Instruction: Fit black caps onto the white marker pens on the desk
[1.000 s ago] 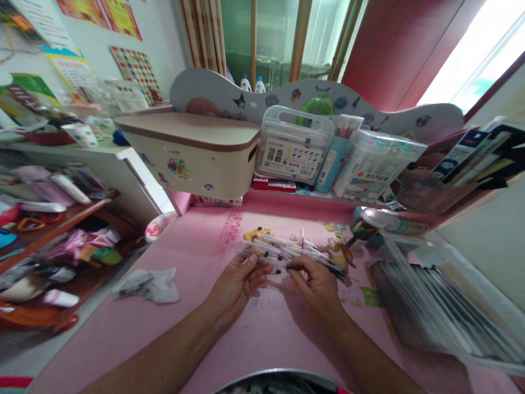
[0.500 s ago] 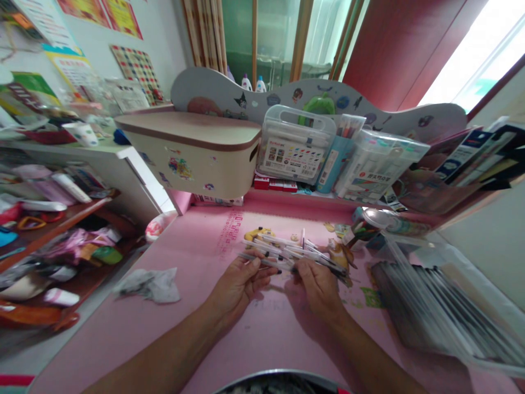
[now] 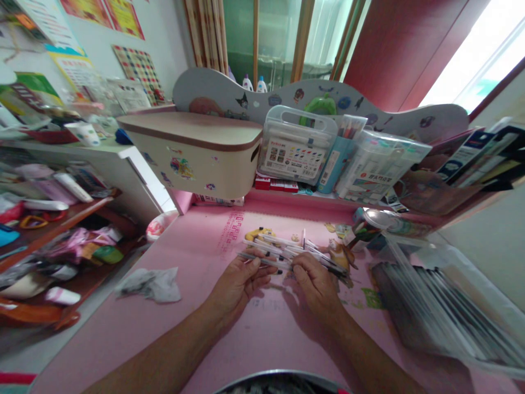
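My left hand (image 3: 241, 279) is closed, pinching a slim clear pen (image 3: 267, 262) with a black end between thumb and fingers. Just right of that pen's black end, my right hand (image 3: 314, 279) has its thumb and fingers drawn together at the near side of the pile. Whatever lies between its fingertips is too small to make out. Beyond both hands, a loose pile of slim white and clear pens (image 3: 287, 243), several with black ends, lies crosswise on the pink desk (image 3: 197, 328).
A clear plastic box (image 3: 455, 306) of dark-edged sleeves or pens stands at right. A crumpled white tissue (image 3: 150, 284) lies at left. Behind are a lidded beige bin (image 3: 192, 156), a clear marker case (image 3: 297, 145) and a jar (image 3: 371, 224). A round metal-rimmed container (image 3: 279, 375) sits at the near edge.
My right hand has shifted slightly, its fingers curling further and rising a little over the pile's near side. My left hand keeps the pen almost in place.
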`<state>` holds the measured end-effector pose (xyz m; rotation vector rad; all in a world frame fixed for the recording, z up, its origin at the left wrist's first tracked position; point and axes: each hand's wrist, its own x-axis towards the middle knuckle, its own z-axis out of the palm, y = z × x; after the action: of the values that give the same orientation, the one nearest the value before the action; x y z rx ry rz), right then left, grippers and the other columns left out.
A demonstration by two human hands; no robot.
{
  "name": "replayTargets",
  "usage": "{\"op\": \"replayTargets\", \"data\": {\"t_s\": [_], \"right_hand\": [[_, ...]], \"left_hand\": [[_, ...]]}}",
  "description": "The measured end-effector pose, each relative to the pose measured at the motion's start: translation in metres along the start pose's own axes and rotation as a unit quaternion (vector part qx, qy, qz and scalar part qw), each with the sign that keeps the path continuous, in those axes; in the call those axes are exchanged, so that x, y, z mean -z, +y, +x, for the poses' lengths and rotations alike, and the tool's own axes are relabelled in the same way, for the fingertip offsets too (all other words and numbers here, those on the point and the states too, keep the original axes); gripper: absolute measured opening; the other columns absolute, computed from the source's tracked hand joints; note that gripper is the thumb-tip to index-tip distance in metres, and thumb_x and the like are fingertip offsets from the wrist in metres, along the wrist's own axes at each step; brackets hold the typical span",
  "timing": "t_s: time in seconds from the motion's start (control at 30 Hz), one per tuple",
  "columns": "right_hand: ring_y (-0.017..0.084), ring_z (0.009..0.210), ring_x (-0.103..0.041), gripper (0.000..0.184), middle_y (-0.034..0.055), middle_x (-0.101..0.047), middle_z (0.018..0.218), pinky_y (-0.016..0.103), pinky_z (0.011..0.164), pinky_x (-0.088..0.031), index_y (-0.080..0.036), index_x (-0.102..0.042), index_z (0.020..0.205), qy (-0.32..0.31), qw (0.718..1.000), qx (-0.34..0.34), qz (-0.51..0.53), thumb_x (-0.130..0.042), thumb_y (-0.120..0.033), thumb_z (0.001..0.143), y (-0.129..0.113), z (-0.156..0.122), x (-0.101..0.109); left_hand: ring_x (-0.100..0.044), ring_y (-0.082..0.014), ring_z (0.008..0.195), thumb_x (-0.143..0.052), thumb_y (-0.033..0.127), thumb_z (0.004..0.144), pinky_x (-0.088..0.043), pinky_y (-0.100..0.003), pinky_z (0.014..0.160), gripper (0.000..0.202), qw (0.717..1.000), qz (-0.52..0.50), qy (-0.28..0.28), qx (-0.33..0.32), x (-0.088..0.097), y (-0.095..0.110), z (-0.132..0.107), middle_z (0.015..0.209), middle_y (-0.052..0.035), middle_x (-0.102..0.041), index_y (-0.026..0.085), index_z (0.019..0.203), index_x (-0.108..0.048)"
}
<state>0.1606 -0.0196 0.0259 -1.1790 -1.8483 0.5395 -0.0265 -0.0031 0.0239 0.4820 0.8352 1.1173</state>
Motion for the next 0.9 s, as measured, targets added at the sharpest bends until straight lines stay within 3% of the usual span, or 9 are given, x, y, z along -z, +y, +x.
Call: {"op": "replayTargets", "data": {"t_s": [0.13,0.33,0.47,0.57,0.67,0.9], "right_hand": [[0.013,0.064,-0.049,0.013,-0.002,-0.052,0.077,0.025,0.059,-0.037,-0.021,-0.054,0.091,-0.01,0.996,-0.077,0.046,-0.053,-0.011,0.082,-0.002,0.0,0.001],[0.014,0.071,-0.049,0.021,-0.0006,-0.051,0.074,0.027,0.066,-0.037,-0.021,-0.049,0.071,0.008,0.995,-0.079,0.06,-0.043,-0.012,0.089,-0.01,0.003,-0.001],[0.014,0.068,-0.048,0.006,-0.0006,-0.053,0.077,0.027,0.062,-0.035,-0.021,-0.055,0.081,-0.014,0.998,-0.057,0.027,-0.054,-0.015,0.083,-0.006,0.001,0.001],[0.013,0.062,-0.046,0.01,-0.0035,-0.05,0.072,0.025,0.058,-0.034,-0.021,-0.055,0.088,-0.02,0.995,-0.094,0.036,-0.055,-0.014,0.081,-0.005,-0.001,0.002],[0.013,0.065,-0.047,0.008,-0.0026,-0.051,0.073,0.026,0.061,-0.035,-0.021,-0.052,0.082,-0.014,0.993,-0.106,0.04,-0.05,-0.014,0.085,-0.009,0.0,0.003],[0.014,0.066,-0.047,0.024,-0.0012,-0.051,0.068,0.027,0.063,-0.035,-0.021,-0.046,0.066,-0.023,0.995,-0.091,0.038,-0.044,-0.015,0.089,-0.016,0.004,0.001]], "left_hand": [[-0.075,-0.0182,0.08,-0.068,0.012,0.084,-0.062,-0.023,0.065,0.017,1.0,0.002,-0.001,-0.003,0.001,-0.001,0.001,0.097,-0.0122,-0.077,0.016,0.095,-0.055],[-0.076,-0.0189,0.081,-0.075,0.017,0.08,-0.062,-0.023,0.066,0.024,1.0,0.002,-0.017,-0.006,0.004,-0.003,0.001,0.098,-0.0113,-0.077,0.017,0.094,-0.056],[-0.075,-0.0189,0.081,-0.075,0.017,0.079,-0.062,-0.024,0.067,0.024,1.0,0.0,-0.012,-0.007,0.003,-0.002,0.0,0.097,-0.0108,-0.077,0.017,0.095,-0.056],[-0.075,-0.0184,0.081,-0.074,0.016,0.08,-0.062,-0.023,0.066,0.022,1.0,0.003,-0.007,-0.008,0.002,0.0,-0.001,0.097,-0.0109,-0.077,0.016,0.094,-0.056],[-0.075,-0.0181,0.08,-0.073,0.016,0.081,-0.062,-0.023,0.067,0.022,1.0,0.007,-0.01,-0.008,0.002,0.0,-0.001,0.097,-0.011,-0.076,0.016,0.094,-0.056],[-0.075,-0.0182,0.08,-0.075,0.022,0.081,-0.061,-0.023,0.064,0.025,0.999,0.025,-0.025,-0.006,0.005,-0.003,0.0,0.1,-0.01,-0.076,0.018,0.096,-0.055]]}}
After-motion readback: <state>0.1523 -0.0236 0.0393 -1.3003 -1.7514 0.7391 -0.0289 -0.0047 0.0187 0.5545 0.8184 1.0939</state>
